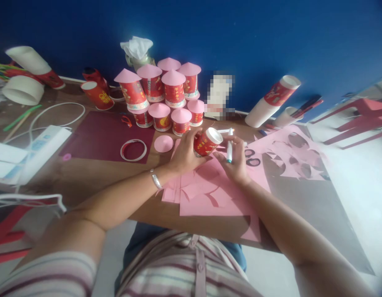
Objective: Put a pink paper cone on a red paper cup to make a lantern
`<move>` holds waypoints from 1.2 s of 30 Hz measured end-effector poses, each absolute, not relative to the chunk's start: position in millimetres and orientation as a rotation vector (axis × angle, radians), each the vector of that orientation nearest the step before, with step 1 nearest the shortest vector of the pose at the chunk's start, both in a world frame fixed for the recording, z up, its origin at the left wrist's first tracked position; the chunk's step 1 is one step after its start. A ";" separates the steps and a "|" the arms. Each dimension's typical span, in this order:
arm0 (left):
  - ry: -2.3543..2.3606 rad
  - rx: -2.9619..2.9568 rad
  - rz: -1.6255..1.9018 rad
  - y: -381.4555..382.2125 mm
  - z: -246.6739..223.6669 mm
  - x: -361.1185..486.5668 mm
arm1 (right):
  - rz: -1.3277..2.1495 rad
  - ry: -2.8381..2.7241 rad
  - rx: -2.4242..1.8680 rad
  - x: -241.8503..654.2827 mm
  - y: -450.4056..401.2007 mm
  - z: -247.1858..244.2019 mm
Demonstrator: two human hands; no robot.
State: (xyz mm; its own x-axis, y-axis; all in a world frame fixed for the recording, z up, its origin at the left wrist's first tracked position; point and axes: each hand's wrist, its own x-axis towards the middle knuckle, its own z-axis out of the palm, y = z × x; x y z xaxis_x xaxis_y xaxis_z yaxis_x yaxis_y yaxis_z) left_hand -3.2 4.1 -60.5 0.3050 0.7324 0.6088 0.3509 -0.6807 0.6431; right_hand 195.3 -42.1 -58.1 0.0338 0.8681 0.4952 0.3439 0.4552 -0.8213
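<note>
My left hand [187, 153] is wrapped round a red patterned paper cup [204, 143], which is tilted with its white end up to the right. In my right hand [236, 165] is a white marker [229, 148] with a teal tip end pointing down, just right of the cup. Pink paper sheets [209, 202] with curved cuts lie under both hands. Black-handled scissors [252, 158] rest beside my right hand. A pink paper cone [163, 144] lies left of my left hand.
Several red cups with pink cone tops [174, 93] stand behind my hands. A tape roll [133, 150] lies on a maroon sheet [94, 138]. At the left are a power strip [43, 148] and cables. Stacked cups [273, 101] and cut pink scraps [290, 152] are at the right.
</note>
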 end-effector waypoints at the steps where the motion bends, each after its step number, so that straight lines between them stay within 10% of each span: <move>1: 0.958 2.182 1.307 3.0 -59.4 -3.0 | 0.570 -1.550 -1.096 195.8 -41.7 -58.6; 36: 0.741 1.709 1.264 4.1 -48.2 -6.7 | 0.277 -1.683 -1.172 199.4 -40.1 -49.9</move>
